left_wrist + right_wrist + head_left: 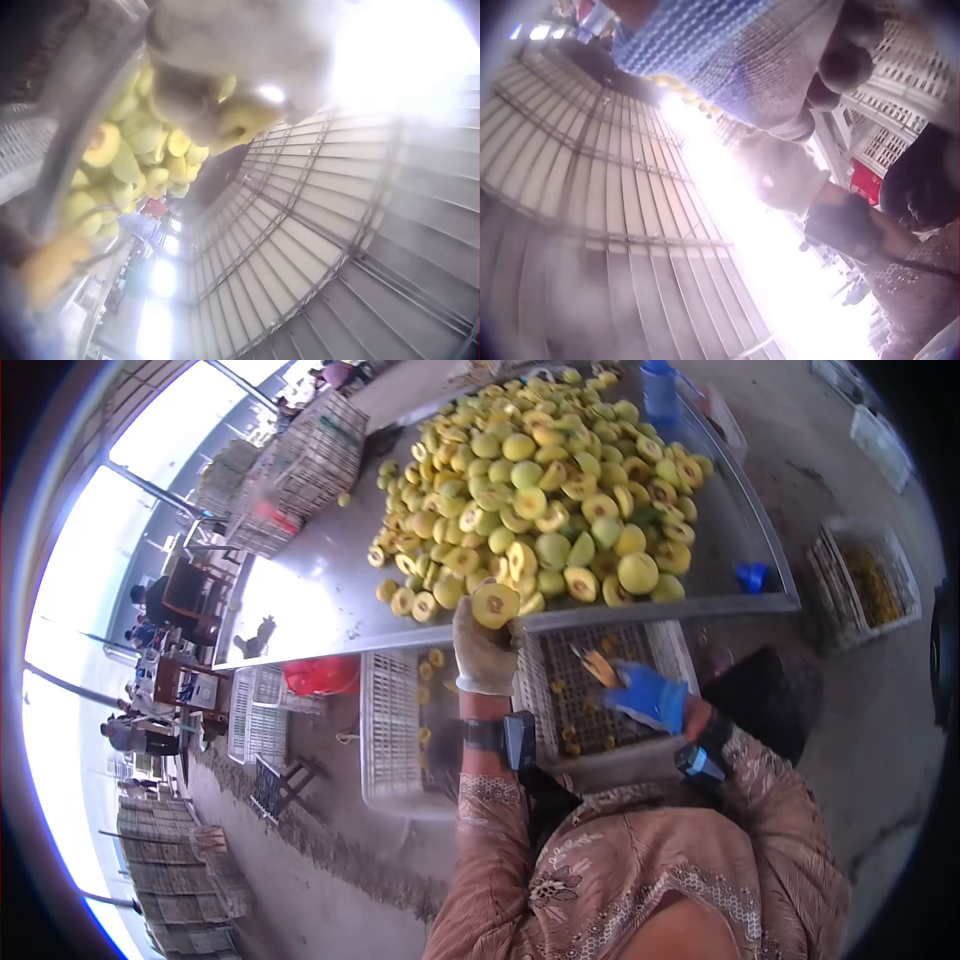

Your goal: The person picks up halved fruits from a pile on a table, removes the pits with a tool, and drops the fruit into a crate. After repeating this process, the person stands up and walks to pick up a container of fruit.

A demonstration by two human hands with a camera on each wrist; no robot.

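Note:
In the head view the left hand (486, 652), in a pale glove, grips a halved yellow fruit (495, 605), cut face up, at the metal table's near edge. Left wrist view: the gloved left hand (232, 52) curls round the yellow fruit (244, 120), blurred. To its right, over a crate, the right hand (648, 698) in a blue glove holds a tool with a wooden handle (600, 668) and a metal tip. The tool's handle (56, 266) shows in the left wrist view. In the right wrist view the blue-gloved right hand (735, 60) has dark fingertips; its tool is hidden.
A large heap of yellow-green fruit (520, 475) covers much of the metal table (330, 600). A blue bottle (658, 395) and a blue cup (751, 577) stand there. Below are white crates (380, 760), one under the right hand, and a red bag (322, 676). Another crate (840, 585) stands right.

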